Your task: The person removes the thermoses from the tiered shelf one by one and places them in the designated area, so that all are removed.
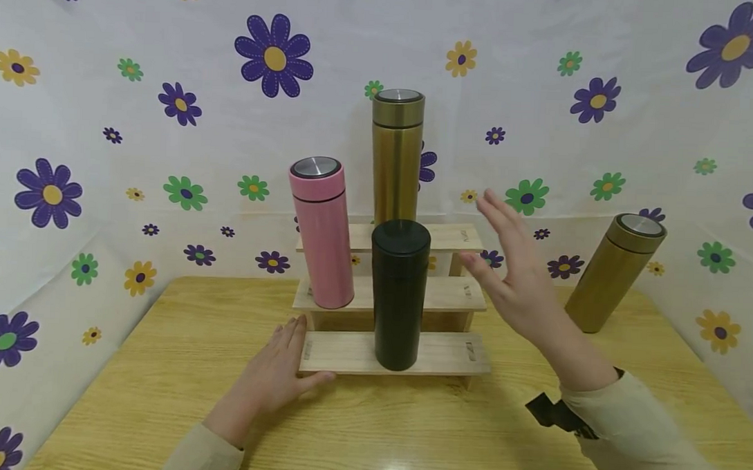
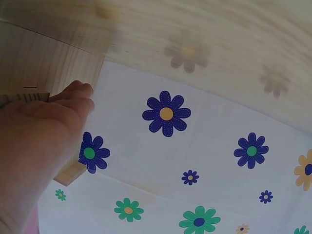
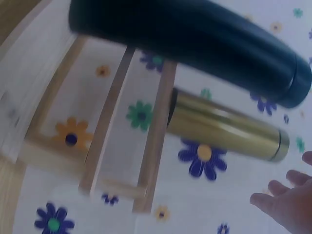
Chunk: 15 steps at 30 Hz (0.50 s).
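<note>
Centre of frame: black bottle (image 1: 399, 298) upright on wooden rack (image 1: 338, 348) | left hand (image 1: 275, 370): not grasping, touching rack's left end | right hand (image 1: 524, 288): released, right of black bottle | advised: brace rack lightly, keep right hand clear of black bottle

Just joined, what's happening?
A person's left hand rests against the left end of a pale wooden three-tier stand. The right hand is raised, empty, right of a black cylindrical bottle on the bottom tier. A pink cylindrical bottle stands on the middle tier, a gold cylindrical bottle on top. A second gold bottle stands on the wood-grain table.
</note>
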Tool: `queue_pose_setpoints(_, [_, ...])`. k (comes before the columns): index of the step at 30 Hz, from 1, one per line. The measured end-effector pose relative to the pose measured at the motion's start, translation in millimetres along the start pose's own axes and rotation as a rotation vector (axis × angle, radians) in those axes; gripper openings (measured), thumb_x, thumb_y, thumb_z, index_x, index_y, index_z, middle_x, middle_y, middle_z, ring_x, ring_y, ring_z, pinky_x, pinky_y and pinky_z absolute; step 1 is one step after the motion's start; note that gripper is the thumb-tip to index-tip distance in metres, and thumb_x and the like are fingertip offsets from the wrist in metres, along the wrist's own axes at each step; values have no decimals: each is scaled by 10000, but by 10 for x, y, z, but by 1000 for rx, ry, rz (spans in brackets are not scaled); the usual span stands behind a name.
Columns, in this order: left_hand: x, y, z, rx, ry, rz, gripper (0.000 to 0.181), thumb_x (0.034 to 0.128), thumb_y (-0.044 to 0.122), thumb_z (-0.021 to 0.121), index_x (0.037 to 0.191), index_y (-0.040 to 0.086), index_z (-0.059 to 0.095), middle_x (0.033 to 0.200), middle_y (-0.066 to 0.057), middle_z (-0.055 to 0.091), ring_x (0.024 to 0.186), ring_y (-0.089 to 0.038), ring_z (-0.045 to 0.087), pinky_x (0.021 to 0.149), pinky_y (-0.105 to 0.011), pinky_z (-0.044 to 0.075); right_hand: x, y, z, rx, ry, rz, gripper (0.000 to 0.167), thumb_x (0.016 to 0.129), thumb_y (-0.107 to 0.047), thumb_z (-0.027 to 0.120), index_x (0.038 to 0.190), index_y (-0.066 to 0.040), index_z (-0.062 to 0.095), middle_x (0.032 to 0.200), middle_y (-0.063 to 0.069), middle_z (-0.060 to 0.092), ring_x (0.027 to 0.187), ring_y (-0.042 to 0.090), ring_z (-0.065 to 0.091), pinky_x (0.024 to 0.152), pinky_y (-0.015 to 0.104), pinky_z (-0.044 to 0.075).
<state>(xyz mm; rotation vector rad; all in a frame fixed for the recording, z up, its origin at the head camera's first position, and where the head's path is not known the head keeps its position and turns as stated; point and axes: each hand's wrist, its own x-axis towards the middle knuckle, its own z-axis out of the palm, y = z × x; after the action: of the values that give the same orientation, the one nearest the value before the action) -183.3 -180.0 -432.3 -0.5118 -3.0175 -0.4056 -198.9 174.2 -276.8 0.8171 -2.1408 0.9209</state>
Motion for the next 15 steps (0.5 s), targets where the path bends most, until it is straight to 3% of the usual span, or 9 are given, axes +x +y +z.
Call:
queue_pose_setpoints(7, [-15,-19,21,22,29,18,1154,789,815,401,1488,-74,170,1528,-259,201,1406,-380,201,1146,-476,191,130,-236,283,62,-55,-102,703,940,-573,446,1480,-131,365,1545,16,295,1395,214,287,1095,547,292])
queue_pose_setpoints(15, [-8,-23,35,23,34,20,1153,789,816,396,1491,-69,163,1531,-255,195,1406,-380,202,1144,-480,198,191,-320,416,98,-77,-120,687,918,-567,491,1456,-147,418,1515,-10,355,1364,184,345,1080,487,345])
